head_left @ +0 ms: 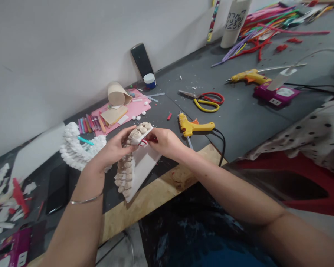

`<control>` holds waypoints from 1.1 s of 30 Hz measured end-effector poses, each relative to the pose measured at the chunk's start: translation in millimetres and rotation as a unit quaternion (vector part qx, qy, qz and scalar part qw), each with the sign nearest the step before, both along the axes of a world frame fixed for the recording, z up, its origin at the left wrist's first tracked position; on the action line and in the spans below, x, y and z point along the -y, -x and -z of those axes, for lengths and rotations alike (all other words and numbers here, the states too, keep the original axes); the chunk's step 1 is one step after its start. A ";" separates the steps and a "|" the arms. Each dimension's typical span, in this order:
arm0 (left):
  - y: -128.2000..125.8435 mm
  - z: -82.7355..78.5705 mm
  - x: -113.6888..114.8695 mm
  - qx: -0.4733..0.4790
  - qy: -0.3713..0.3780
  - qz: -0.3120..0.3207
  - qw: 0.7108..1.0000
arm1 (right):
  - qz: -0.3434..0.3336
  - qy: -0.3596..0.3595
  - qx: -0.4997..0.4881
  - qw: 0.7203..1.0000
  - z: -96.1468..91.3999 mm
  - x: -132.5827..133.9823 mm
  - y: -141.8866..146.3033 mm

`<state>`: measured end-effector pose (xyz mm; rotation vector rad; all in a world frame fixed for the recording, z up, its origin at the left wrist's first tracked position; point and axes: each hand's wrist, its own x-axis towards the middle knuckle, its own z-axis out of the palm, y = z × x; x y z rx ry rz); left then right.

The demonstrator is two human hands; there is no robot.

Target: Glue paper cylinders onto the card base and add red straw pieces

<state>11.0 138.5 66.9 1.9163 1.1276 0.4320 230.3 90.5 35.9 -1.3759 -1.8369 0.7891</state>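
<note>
My left hand (114, 145) grips the upper end of a long white card strip (143, 167). Rows of beige rolled-paper curls (126, 174) are stuck along the strip, with tight spirals (139, 131) at its top. My right hand (164, 142) pinches the same end from the other side, and a small red-and-white piece (146, 141) shows between its fingers. The strip's lower end hangs over the dark tabletop (167, 163). A yellow hot glue gun (193, 126) lies just beyond my right hand.
Red-handled scissors (204, 101), a second glue gun (249, 76), and a white paper ruffle (82, 146) lie on the table. Pink paper (122, 111) holds craft sticks. Pipe cleaners (267, 37) lie far right. The table's plywood edge (156, 189) runs below my forearms.
</note>
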 end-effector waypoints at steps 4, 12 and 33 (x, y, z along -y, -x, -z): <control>-3.3 -0.6 0.8 0.002 0.010 -0.002 1.000 | 0.000 -0.024 0.017 1.000 -1.7 2.7 -0.2; -6.3 3.0 1.9 0.015 0.005 -0.016 1.000 | 0.004 -0.027 0.027 0.999 3.0 1.0 -0.6; -6.6 4.8 0.6 -0.004 0.000 -0.030 1.000 | -0.005 0.051 -0.027 0.998 -3.1 -4.9 -19.1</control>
